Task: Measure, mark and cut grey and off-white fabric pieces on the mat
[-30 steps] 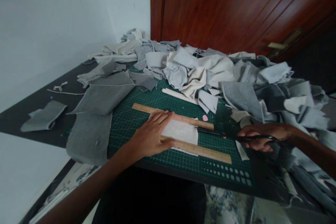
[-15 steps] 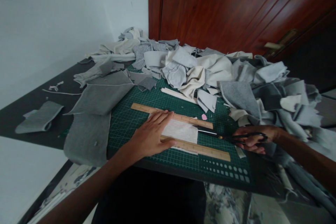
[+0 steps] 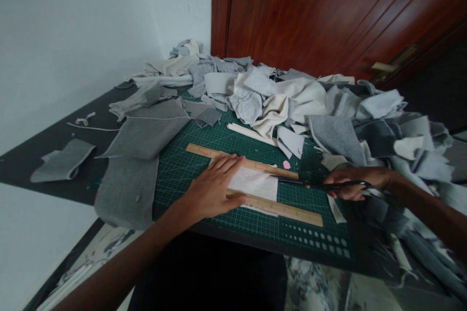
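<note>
A piece of white cloth point(image 3: 260, 183) lies between and under two wooden rulers, the far ruler point(image 3: 272, 167) and the near ruler point(image 3: 292, 210). My left hand point(image 3: 215, 187) rests flat over the cloth, fingers stretched towards the far ruler and thumb on the near one. Black scissors point(image 3: 308, 184) are gripped in my right hand point(image 3: 345, 183) at the right. Their dark blades point left and reach the cloth's right part beside the far ruler; the blades look closed together. A narrow pale strip of cloth point(image 3: 335, 210) lies below my right hand.
A green cutting mat point(image 3: 175, 165) covers the middle of the dark table point(image 3: 25, 155). Grey and cream fabric scraps point(image 3: 302, 97) are heaped along the back and right. Large grey fabric point(image 3: 126, 192) hangs over the front edge. A small pink piece point(image 3: 286, 164) lies behind the far ruler.
The scissor blades have come together; a bright blade edge showed before. My right hand has moved slightly up and left. The view has shifted a little; my left hand stays on the cloth.
</note>
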### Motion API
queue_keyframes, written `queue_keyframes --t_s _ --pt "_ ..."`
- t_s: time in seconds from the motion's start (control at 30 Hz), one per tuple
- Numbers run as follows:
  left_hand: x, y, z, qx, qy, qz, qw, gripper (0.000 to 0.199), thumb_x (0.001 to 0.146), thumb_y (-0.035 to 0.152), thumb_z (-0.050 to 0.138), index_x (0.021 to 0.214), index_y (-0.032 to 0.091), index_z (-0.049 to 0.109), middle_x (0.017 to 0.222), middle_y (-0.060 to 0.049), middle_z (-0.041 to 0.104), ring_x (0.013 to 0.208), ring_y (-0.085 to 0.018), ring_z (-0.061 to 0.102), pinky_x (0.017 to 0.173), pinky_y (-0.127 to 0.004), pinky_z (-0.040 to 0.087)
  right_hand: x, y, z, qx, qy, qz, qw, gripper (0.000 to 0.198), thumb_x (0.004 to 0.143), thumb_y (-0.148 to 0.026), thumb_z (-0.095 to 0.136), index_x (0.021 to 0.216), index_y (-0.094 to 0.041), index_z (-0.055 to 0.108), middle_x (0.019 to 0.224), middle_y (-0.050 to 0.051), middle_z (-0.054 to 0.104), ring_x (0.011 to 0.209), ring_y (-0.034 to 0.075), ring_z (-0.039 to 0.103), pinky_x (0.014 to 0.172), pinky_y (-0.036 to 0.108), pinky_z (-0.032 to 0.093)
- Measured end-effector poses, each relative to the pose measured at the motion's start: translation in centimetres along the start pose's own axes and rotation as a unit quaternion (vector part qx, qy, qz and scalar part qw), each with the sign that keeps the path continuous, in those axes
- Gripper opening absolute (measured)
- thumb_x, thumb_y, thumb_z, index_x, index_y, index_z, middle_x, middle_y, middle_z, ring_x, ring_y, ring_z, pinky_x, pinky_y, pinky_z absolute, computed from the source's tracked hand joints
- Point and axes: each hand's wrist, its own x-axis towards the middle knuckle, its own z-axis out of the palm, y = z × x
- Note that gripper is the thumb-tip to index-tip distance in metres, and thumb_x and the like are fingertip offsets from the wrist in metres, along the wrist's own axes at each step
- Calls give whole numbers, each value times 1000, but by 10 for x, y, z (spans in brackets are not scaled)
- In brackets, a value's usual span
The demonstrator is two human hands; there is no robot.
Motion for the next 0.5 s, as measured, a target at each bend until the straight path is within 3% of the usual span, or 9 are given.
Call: queue_keyframes --t_s 0.23,0.5 --pt "-1 1 0 -17 6 0 1000 93 89 61 68 159 13 31 161 -18 45 152 -34 37 126 -51 29 -2 -14 -3 -76 37 49 995 51 72 -62 79 90 -16 65 56 -8 44 42 5 35 39 18 29" --pt "-1 1 1 -19 8 5 1000 93 89 61 68 160 14 30 161 -18 44 152 -34 36 126 -52 28 1 -12 -3 -122 54 51 990 55 72 -68 75 86 -16 66 60 -5 45 43 5 35 39 19 29"
